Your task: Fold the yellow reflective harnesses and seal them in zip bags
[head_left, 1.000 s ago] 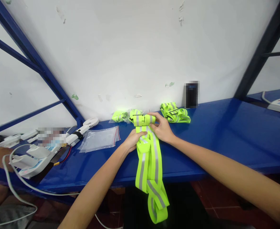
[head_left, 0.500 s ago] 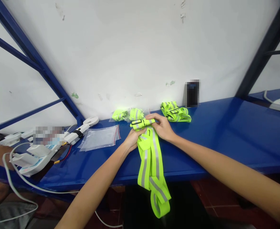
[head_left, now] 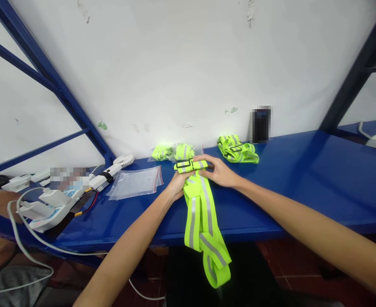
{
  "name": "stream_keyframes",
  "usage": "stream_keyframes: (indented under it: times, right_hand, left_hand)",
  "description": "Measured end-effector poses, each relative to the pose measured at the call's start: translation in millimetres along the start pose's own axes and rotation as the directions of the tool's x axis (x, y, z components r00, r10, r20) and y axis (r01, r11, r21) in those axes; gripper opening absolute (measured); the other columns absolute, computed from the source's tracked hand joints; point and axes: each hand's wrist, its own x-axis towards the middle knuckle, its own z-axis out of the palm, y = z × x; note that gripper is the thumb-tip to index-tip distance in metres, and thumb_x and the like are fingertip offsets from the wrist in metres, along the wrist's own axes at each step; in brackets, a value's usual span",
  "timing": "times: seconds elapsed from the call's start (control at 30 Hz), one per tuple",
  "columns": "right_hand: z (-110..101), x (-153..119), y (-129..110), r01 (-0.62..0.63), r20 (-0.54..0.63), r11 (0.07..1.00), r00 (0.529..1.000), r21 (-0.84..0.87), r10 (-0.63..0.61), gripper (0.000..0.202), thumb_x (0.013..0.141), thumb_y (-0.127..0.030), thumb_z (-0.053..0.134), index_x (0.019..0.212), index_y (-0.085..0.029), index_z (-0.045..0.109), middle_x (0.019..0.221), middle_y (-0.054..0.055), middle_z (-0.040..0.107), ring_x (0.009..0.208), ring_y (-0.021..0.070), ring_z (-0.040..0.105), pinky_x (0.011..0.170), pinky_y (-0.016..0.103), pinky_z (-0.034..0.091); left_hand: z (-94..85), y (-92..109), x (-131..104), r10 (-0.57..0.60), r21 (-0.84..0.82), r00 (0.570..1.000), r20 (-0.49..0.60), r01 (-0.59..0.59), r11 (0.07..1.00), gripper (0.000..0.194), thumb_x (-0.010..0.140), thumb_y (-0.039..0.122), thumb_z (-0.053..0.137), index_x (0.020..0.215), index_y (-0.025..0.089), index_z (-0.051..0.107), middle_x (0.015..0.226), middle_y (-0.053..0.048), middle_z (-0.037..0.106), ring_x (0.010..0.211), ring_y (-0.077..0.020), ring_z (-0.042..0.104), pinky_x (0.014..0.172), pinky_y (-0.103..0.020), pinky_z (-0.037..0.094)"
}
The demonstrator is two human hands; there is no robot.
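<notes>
A neon-yellow reflective strap (head_left: 192, 219) with grey stripes is partly folded into a bundle at its top, where a black buckle (head_left: 184, 165) shows. Its loose loops hang down over the front edge of the blue table. My left hand (head_left: 177, 184) grips the bundle from below and from the left, its fingers partly hidden beneath the strap. On the right side, my right hand (head_left: 218, 170) pinches the end of the same bundle between thumb and fingers.
Bagged yellow straps (head_left: 184, 152) lie by the wall, and more rolled straps (head_left: 239, 150) sit right of them. Clear zip bags (head_left: 136, 183), a white fan (head_left: 123, 160) and a power strip (head_left: 55, 213) with cables are on the left. A dark blurred object (head_left: 260, 125) leans on the wall.
The camera view has shifted slightly. My right thumb has moved down a little from the bundle's top, and the hand is a bit more open around the folded end.
</notes>
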Motion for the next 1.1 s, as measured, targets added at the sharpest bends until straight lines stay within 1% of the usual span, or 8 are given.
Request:
stream_keyframes:
  times: [0.37,0.6,0.7,0.77,0.83,0.9,0.97,1.1]
  right_hand:
    - [3,2,2,-0.019,-0.057,0.999,0.998,0.036,0.021,0.039,0.079,-0.021,0.063,0.118,-0.023,0.061,0.123,0.006,0.061,0.114,0.0249,0.058,0.090,0.038,0.051]
    - [4,-1,-4,0.017,-0.064,0.999,0.998,-0.050,-0.020,0.033,0.077,-0.021,0.065,0.109,-0.024,0.065,0.129,0.008,0.058,0.123,0.0264,0.053,0.097,0.042,0.045]
    - [2,2,-5,-0.056,-0.073,0.998,0.996,0.023,0.058,0.021,0.082,-0.031,0.064,0.101,-0.023,0.069,0.138,0.009,0.052,0.131,0.0269,0.046,0.104,0.044,0.040]
    - [1,4,-5,-0.132,-0.096,0.983,0.985,0.126,0.144,0.026,0.082,-0.034,0.065,0.105,-0.023,0.069,0.138,0.009,0.052,0.133,0.0268,0.045,0.106,0.045,0.038]
    - [0,7,-5,-0.259,-0.059,0.925,0.957,0.279,0.286,0.048,0.078,-0.030,0.069,0.125,-0.025,0.059,0.133,0.010,0.057,0.125,0.0266,0.053,0.102,0.045,0.044]
    - [0,8,-7,-0.408,0.055,0.809,0.903,0.423,0.427,0.066,0.077,-0.026,0.070,0.138,-0.024,0.046,0.125,0.011,0.063,0.110,0.0258,0.063,0.092,0.044,0.052]
    - [-1,9,-11,-0.489,0.140,0.738,0.864,0.465,0.483,0.063,0.077,-0.023,0.069,0.136,-0.020,0.048,0.111,0.010,0.069,0.095,0.0237,0.068,0.084,0.041,0.056]
    - [-2,9,-18,-0.421,0.067,0.813,0.899,0.401,0.433,0.057,0.073,-0.019,0.072,0.127,-0.016,0.056,0.086,0.004,0.072,0.079,0.0188,0.068,0.081,0.037,0.056]
  left_hand:
    - [-2.8,-3,3,0.066,0.020,0.991,0.114,-0.069,0.997,0.041,0.061,0.020,0.081,0.100,0.013,0.068,0.088,-0.007,0.074,0.076,-0.0205,0.070,0.074,-0.031,0.053]
    - [-4.3,-8,5,0.090,0.064,0.996,-0.029,-0.088,0.994,0.046,0.050,0.014,0.083,0.093,0.014,0.067,0.086,-0.006,0.074,0.076,-0.0229,0.070,0.074,-0.034,0.053]
    - [-5.1,-9,7,0.126,0.066,0.990,-0.061,-0.121,0.990,0.048,0.048,0.015,0.085,0.093,0.014,0.069,0.087,-0.006,0.075,0.080,-0.0237,0.070,0.077,-0.036,0.054]
    - [-5.8,-10,7,0.140,0.080,0.988,-0.063,-0.135,0.988,0.050,0.046,0.016,0.087,0.093,0.014,0.070,0.088,-0.007,0.075,0.083,-0.0244,0.070,0.080,-0.037,0.053]
    - [-6.9,-10,6,0.147,0.106,0.988,-0.049,-0.141,0.984,0.051,0.045,0.017,0.088,0.093,0.014,0.071,0.091,-0.008,0.075,0.087,-0.0251,0.069,0.083,-0.038,0.053]
    - [-8.5,-10,6,0.162,0.138,0.986,-0.035,-0.156,0.978,0.052,0.046,0.019,0.088,0.094,0.014,0.071,0.094,-0.009,0.075,0.090,-0.0256,0.069,0.085,-0.038,0.053]
    - [-10.4,-11,7,0.196,0.167,0.981,-0.010,-0.192,0.967,0.052,0.047,0.021,0.088,0.096,0.014,0.071,0.098,-0.009,0.074,0.093,-0.0262,0.068,0.087,-0.038,0.052]
    - [-12.7,-13,11,0.284,0.138,0.958,0.031,-0.285,0.949,0.055,0.052,0.026,0.087,0.104,0.016,0.070,0.104,-0.010,0.073,0.099,-0.0276,0.067,0.089,-0.041,0.052]
